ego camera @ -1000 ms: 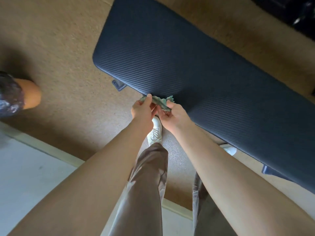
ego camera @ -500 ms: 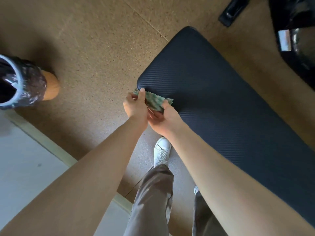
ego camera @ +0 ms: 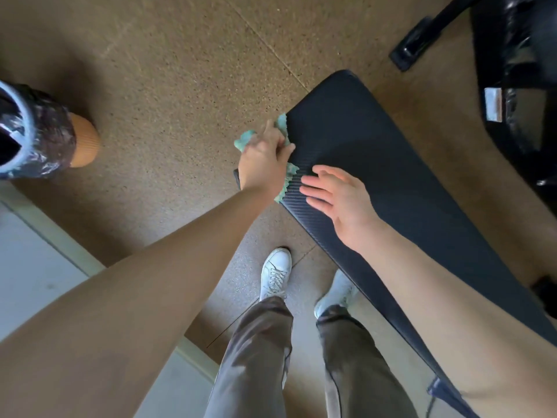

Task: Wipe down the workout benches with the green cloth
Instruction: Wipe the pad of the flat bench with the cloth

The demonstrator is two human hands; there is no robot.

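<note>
A dark blue padded workout bench [ego camera: 376,164] with a ribbed surface runs from the upper middle down to the lower right. The green cloth [ego camera: 281,123] lies bunched over the bench's near-left end corner, its edges showing above and below my left hand [ego camera: 263,158], which grips it against the pad's edge. Just to the right, my right hand [ego camera: 337,197] hovers over the bench top with fingers spread and holds nothing.
An orange bin [ego camera: 39,134] lined with a black bag stands on the brown speckled floor at the left. Black gym equipment [ego camera: 512,70] fills the upper right. My white shoes [ego camera: 275,273] stand beside the bench; a pale floor strip lies lower left.
My right hand has let go of the cloth and opened over the bench top. My left hand alone now holds the cloth at the bench's end corner. The view shifted further toward the bench's end.
</note>
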